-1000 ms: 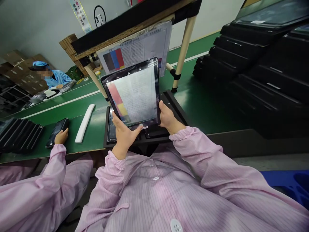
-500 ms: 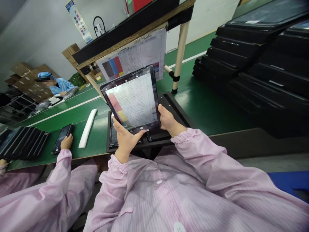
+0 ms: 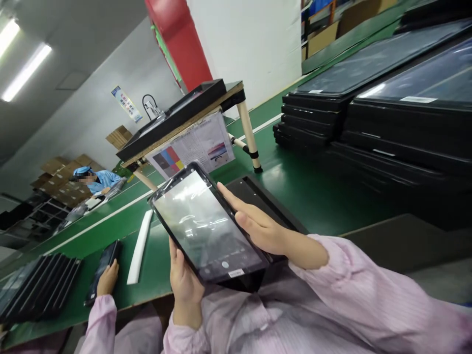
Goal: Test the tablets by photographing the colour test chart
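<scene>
A black-framed tablet (image 3: 206,226) with a lit, hazy screen is tilted up in front of me, a small white label at its lower edge. My left hand (image 3: 184,282) grips its lower left side, thumb in front and the other fingers partly hidden behind. Along the right edge, my right hand (image 3: 261,228) holds it with the fingers stretched along the frame. Behind and below the tablet lies a black tray (image 3: 267,201), partly covered by it. A printed sheet (image 3: 191,147) with colour blocks hangs from the small stand beyond.
Stacks of black trays (image 3: 317,115) with dark panels stand at the right. A white strip (image 3: 140,248) lies on the green table (image 3: 165,241). At the left, a co-worker's hand (image 3: 107,279) holds a dark device beside several upright black units (image 3: 44,285). Another person (image 3: 96,179) sits farther back.
The tablet has tilted back and turned, and its screen now shows a hazy picture instead of the printed sheet. My right hand has straightened along its edge. The view has shifted upward.
</scene>
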Action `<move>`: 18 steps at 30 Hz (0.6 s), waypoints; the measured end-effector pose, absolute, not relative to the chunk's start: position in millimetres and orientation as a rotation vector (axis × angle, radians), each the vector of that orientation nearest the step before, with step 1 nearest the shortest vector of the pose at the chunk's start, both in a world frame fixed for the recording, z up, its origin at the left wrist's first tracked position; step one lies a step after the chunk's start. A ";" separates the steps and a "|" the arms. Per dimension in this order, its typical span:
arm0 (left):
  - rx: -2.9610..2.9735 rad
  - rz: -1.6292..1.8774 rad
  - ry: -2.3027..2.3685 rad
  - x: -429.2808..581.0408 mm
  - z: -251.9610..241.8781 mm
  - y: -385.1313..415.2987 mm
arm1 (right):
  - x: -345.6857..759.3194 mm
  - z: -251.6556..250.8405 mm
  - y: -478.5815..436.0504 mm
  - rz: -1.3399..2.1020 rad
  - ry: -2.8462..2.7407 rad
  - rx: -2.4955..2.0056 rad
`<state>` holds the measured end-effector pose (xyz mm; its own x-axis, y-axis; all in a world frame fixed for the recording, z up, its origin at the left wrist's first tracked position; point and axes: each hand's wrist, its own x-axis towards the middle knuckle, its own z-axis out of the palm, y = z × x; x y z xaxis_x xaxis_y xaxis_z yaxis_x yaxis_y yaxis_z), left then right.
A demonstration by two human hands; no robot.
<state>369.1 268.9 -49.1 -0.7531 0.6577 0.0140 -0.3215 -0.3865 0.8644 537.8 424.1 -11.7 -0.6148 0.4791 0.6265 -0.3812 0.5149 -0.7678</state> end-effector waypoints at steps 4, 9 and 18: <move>0.387 2.126 1.235 380.4 -51.5 274.2 | 547.5 15.5 440.7 0.942 -2.023 -0.117; 0.344 2.067 1.337 391.2 -51.7 284.7 | 555.5 10.7 461.3 0.858 -2.080 -0.306; 0.352 1.761 1.359 423.4 -43.5 334.6 | 553.0 -49.0 507.4 1.740 -1.500 -0.636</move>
<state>423.4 334.6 -43.5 -0.5897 0.7613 -0.2694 -0.4535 -0.0362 0.8905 553.0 507.4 -49.0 -0.6035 0.7915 0.0967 -0.2119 -0.0422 -0.9764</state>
